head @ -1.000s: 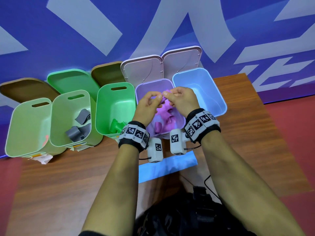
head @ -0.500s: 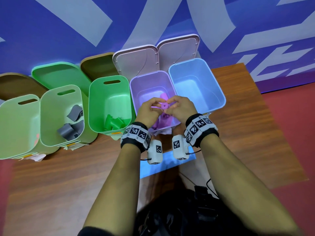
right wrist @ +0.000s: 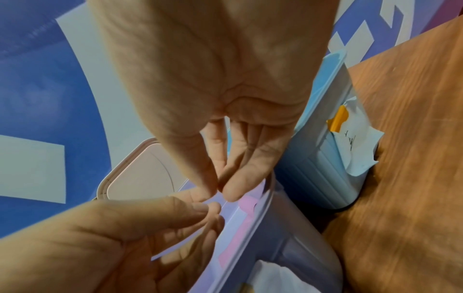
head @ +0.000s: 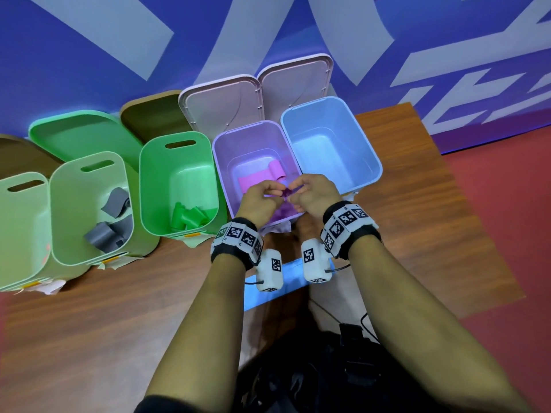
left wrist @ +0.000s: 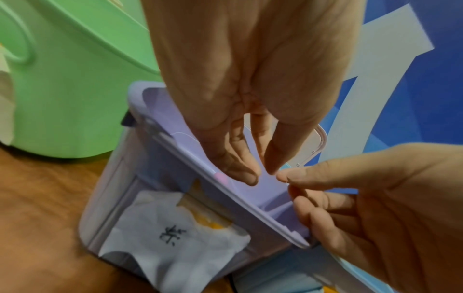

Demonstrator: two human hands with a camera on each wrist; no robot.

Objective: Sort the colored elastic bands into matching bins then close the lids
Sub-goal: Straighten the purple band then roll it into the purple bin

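Purple band [head: 286, 192] pinched by both hands' grips above purple bin [head: 221, 162] on wooden table [head: 119, 308].

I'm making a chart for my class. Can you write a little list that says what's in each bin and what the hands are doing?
light green bin: nothing seen inside
pale green bin: grey bands
green bin: green bands
purple bin: pink bands
blue bin: nothing seen inside
left hand and right hand: together pinch a purple band over the purple bin
lids: all open
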